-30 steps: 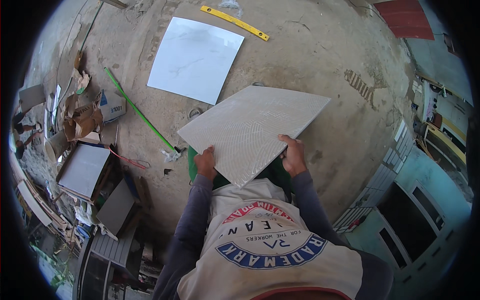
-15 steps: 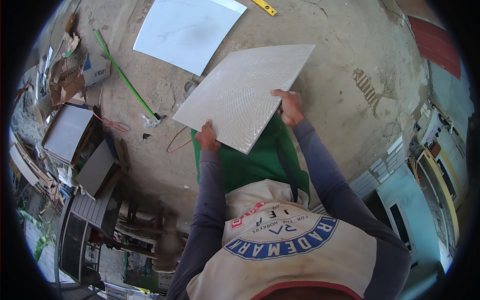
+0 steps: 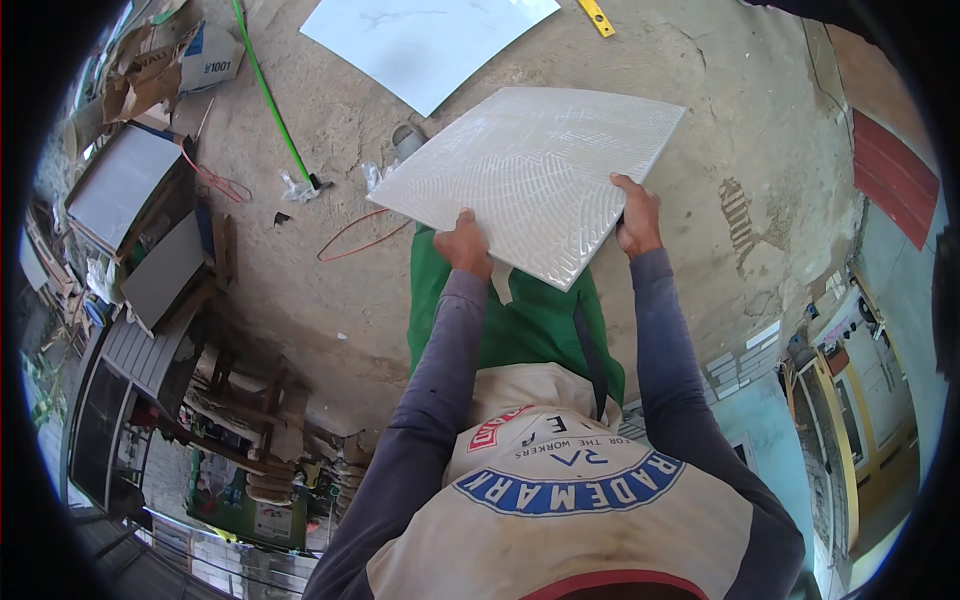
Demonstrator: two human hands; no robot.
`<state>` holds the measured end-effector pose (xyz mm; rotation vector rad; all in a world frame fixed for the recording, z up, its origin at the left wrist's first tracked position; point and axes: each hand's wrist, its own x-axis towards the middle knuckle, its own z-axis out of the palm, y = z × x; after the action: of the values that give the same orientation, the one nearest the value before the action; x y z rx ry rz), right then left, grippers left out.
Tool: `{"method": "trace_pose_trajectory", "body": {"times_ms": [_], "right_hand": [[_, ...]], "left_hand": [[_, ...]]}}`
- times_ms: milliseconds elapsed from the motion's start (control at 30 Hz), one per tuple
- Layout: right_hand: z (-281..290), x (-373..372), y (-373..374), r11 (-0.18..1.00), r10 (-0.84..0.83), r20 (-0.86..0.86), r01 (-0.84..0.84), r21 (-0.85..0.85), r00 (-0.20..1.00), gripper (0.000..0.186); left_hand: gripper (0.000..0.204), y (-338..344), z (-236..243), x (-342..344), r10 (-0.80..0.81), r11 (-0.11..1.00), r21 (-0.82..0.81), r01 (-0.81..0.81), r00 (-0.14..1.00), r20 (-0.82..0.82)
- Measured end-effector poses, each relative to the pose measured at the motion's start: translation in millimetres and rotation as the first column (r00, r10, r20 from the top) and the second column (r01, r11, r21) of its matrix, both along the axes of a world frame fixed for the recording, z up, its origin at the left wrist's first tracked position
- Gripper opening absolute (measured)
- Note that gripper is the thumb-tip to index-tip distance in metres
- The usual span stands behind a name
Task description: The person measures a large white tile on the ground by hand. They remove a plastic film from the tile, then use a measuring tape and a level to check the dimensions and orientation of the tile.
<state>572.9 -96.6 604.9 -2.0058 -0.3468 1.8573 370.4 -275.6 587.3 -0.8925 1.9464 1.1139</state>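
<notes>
A large square tile (image 3: 530,165) is held in front of my legs, its patterned, whitish, ridged back facing up. My left hand (image 3: 465,245) grips its near left edge, thumb on top. On the right edge, near the near corner, my right hand (image 3: 637,215) is closed with its thumb over the top; its other fingers are mostly hidden underneath. Beyond the tile, a glossy white marble-look tile (image 3: 425,45) lies flat on the concrete floor. A grey round container (image 3: 407,140) shows partly behind the held tile's left side.
On the left lie a green pole (image 3: 268,95), a red cord (image 3: 345,238) and torn cardboard and paper bags (image 3: 165,70). Boards (image 3: 125,185) are stacked there too. A yellow level (image 3: 597,17) rests on the floor at the far right of the white tile.
The held tile has turned slightly and shifted right in view, both hands still on it. My view has shifted too, so floor objects appear higher.
</notes>
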Motion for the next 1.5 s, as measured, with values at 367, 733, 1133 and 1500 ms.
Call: {"method": "trace_pose_trajectory", "body": {"times_ms": [367,733,1133,1500], "right_hand": [[66.2,9.9,-27.9,0.996,0.052,0.103,-0.044,-0.077,0.993,0.042],[30.5,107.1,-65.5,0.964,0.135,0.149,-0.094,-0.25,0.98,0.044],[8.4,144.4,-73.8,0.922,0.191,0.255,-0.084,-0.379,0.948,0.052],[3.9,141.4,-80.1,0.926,0.197,0.297,-0.077,-0.369,0.934,0.059]], "left_hand": [[0.048,11.5,6.9,61.3,-0.111,0.993,-0.042,0.114,0.992,0.062],[0.025,-121.1,-82.6,16.4,0.041,0.998,0.038,-0.059,0.93,0.365],[0.018,-193.3,-171.6,-44.5,0.004,1.0,-0.008,-0.001,0.945,0.326],[0.023,-187.6,-178.7,-52.9,-0.069,0.989,-0.085,0.123,0.882,0.465]]}}
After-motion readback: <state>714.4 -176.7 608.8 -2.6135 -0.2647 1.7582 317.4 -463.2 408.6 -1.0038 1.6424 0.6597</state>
